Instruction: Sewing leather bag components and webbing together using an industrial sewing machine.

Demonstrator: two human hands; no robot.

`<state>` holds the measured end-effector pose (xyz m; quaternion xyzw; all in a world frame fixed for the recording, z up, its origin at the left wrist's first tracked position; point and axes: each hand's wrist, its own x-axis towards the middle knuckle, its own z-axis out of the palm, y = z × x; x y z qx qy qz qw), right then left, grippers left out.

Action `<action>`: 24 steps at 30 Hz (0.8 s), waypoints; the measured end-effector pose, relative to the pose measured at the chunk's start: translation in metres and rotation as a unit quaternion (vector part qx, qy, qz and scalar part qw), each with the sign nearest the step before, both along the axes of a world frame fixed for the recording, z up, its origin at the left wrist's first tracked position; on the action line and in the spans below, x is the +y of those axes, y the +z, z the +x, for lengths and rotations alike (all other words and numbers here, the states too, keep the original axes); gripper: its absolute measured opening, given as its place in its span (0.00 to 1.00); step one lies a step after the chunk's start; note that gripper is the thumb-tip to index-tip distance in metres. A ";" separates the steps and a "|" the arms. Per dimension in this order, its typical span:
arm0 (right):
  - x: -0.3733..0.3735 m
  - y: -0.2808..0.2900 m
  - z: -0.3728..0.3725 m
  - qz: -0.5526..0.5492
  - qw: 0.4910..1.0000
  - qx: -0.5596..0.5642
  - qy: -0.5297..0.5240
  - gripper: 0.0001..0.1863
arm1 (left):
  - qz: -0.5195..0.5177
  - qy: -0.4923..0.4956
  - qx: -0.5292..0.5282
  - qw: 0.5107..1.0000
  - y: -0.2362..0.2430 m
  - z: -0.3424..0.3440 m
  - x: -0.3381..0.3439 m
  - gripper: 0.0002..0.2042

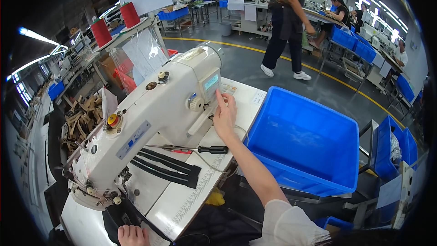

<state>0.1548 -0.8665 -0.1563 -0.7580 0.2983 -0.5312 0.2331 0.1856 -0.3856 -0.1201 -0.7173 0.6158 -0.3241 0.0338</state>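
My right hand (225, 117) reaches to the small control panel (210, 83) on the white sewing machine (182, 75). Its index finger is stretched out at the panel's lower edge, the other fingers loosely bent, holding nothing. At the bottom edge, my left hand (133, 235) rests its fingers on black material (114, 218) beside the needle area; only the fingers show. A flat black piece with long strips (186, 173) lies on the machine bed. Behind it are a black-handled screwdriver (213, 150) and a slim metal tool, partly hidden, with a red item beside them.
A large blue bin (302, 141) stands right of the machine table. Red thread cones (129, 14) stand at the back left, above a heap of brown pieces (84, 120). A cable loops near my right forearm. A person (289, 23) walks beyond the yellow floor line; others sit farther back.
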 end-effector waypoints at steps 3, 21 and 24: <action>-0.001 0.001 -0.002 -0.055 0.996 0.045 -0.056 0.36 | 0.028 0.033 0.034 0.998 0.008 0.002 0.003 0.14; -0.005 0.000 -0.005 -0.080 0.994 0.051 -0.050 0.39 | 0.070 0.025 0.038 0.997 -0.001 0.008 0.026 0.16; -0.004 0.000 -0.003 -0.071 0.996 0.050 -0.028 0.39 | 0.084 0.040 0.057 0.994 -0.007 0.006 0.031 0.16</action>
